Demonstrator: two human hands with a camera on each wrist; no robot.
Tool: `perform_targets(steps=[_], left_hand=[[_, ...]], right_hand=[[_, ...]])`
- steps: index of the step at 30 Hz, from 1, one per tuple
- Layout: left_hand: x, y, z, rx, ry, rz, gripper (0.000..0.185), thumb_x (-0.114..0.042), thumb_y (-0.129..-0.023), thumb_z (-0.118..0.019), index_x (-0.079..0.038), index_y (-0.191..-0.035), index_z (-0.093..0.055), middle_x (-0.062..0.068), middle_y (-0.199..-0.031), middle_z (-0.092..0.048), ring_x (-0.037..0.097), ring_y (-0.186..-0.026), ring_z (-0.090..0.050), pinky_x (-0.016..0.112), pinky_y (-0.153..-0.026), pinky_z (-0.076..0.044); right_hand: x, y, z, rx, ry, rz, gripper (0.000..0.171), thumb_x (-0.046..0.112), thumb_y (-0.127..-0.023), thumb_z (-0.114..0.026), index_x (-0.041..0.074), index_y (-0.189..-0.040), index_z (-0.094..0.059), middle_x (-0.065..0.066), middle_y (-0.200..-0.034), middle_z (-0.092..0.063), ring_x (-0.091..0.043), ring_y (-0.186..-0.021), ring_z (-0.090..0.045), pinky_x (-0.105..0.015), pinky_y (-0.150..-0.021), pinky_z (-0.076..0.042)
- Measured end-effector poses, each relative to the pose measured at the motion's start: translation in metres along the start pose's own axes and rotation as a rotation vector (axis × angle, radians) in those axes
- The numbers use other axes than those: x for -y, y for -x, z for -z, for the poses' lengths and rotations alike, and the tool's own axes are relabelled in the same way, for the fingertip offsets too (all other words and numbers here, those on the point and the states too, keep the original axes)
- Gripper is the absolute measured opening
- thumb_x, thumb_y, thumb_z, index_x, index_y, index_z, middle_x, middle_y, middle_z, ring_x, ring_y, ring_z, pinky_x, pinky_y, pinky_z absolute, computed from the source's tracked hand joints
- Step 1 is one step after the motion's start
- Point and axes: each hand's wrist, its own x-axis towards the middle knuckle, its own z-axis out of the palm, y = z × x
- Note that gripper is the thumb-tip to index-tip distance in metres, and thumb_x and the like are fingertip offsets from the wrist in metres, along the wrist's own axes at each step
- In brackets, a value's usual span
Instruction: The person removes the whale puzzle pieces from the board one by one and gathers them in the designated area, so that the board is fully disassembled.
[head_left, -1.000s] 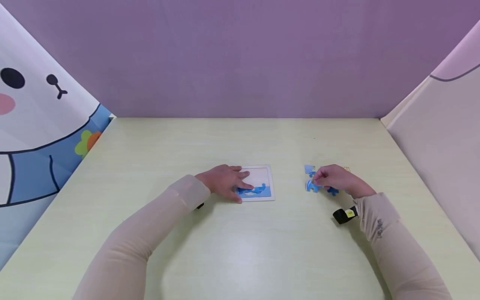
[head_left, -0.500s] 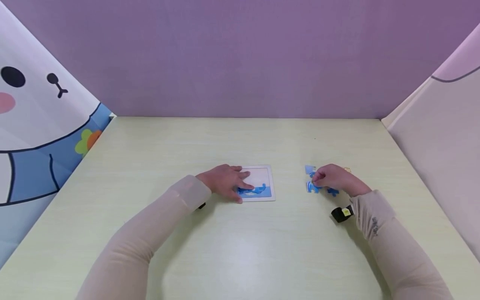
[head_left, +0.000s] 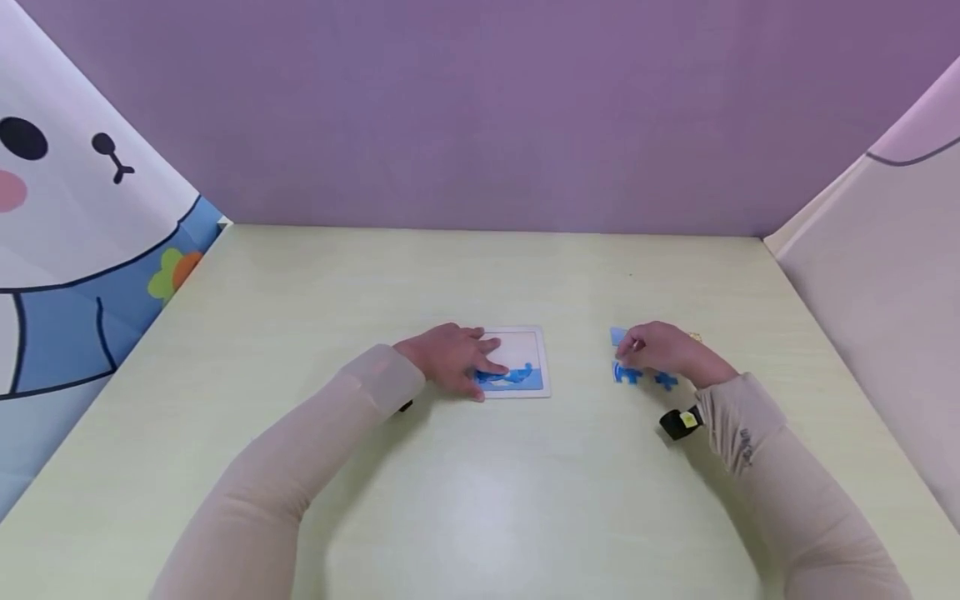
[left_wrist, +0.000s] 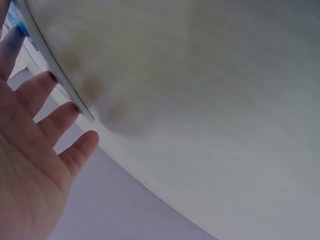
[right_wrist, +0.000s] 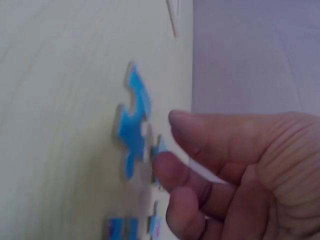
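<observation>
My left hand [head_left: 450, 358] rests with spread fingers on the left side of a white-framed jigsaw board [head_left: 517, 343]. Blue sections [head_left: 528, 381] lie along the board's lower part. In the left wrist view, fingertips of the left hand [left_wrist: 30, 145] touch the board's edge [left_wrist: 55, 70]. My right hand [head_left: 667, 346] hovers over loose jigsaw pieces, thumb and forefinger bent and apart, with nothing seen between them. Beneath it lies a blue piece [right_wrist: 132, 127]. Around the hand are a light blue piece [head_left: 617, 335], another blue piece [head_left: 666, 381] and an orange-patterned one [head_left: 696, 337], partly hidden.
The pale wooden table [head_left: 480, 500] stretches to a purple wall [head_left: 480, 117] behind. A cartoon-printed cloth [head_left: 82, 225] hangs at the left and a pale one [head_left: 885, 275] at the right. A black strap [head_left: 680, 423] hangs at the right wrist.
My right hand has shifted slightly left and away from me over the pieces, with its thumb and forefinger parting. The left hand keeps its place on the board. The head view has tilted slightly.
</observation>
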Motion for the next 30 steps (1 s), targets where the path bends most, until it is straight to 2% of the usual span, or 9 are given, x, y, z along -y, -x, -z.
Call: perform_targets(steps=[6,9,14,23,30], left_hand=[[-0.003,-0.001,0.005,0.023,0.000,0.000,0.057,-0.047,-0.091,-0.060,-0.030,-0.143,-0.045,0.013,-0.154,-0.029,0.040,-0.139,-0.026,0.053,-0.107,-0.030],[-0.004,0.000,0.006,0.026,-0.018,-0.007,0.057,-0.047,-0.092,-0.059,-0.029,-0.144,-0.044,0.013,-0.153,-0.030,0.040,-0.139,-0.026,0.054,-0.109,-0.025],[-0.004,0.000,0.007,0.044,-0.036,0.001,0.058,-0.049,-0.092,-0.057,-0.030,-0.146,-0.042,0.012,-0.154,-0.028,0.039,-0.141,-0.024,0.055,-0.112,-0.017],[-0.004,0.000,0.007,0.019,-0.013,-0.018,0.058,-0.047,-0.092,-0.058,-0.029,-0.144,-0.043,0.014,-0.153,-0.029,0.042,-0.139,-0.026,0.054,-0.107,-0.030],[-0.003,-0.002,0.003,0.021,-0.015,-0.005,0.058,-0.048,-0.091,-0.058,-0.032,-0.144,-0.042,0.012,-0.154,-0.028,0.041,-0.139,-0.025,0.055,-0.105,-0.032]], right_hand=[[0.019,-0.001,-0.003,0.006,0.007,0.029,0.018,0.012,-0.090,-0.064,0.001,-0.104,-0.064,-0.012,-0.098,-0.064,-0.022,-0.083,-0.058,-0.043,-0.080,-0.046],[0.031,-0.005,-0.010,0.016,0.014,0.055,0.020,0.011,-0.089,-0.065,0.000,-0.105,-0.064,-0.011,-0.094,-0.064,-0.019,-0.077,-0.058,-0.041,-0.077,-0.047],[0.050,-0.012,-0.021,0.018,0.043,0.105,0.026,0.011,-0.087,-0.066,0.000,-0.110,-0.065,-0.013,-0.098,-0.066,-0.022,-0.084,-0.060,-0.040,-0.077,-0.049],[0.073,-0.021,-0.034,0.022,0.137,0.082,0.029,0.016,-0.087,-0.068,0.007,-0.115,-0.066,-0.011,-0.104,-0.068,-0.024,-0.094,-0.061,-0.039,-0.078,-0.049],[0.082,-0.026,-0.049,0.010,0.145,0.054,0.037,0.018,-0.087,-0.068,0.006,-0.122,-0.064,-0.010,-0.104,-0.068,-0.022,-0.089,-0.060,-0.039,-0.079,-0.048]])
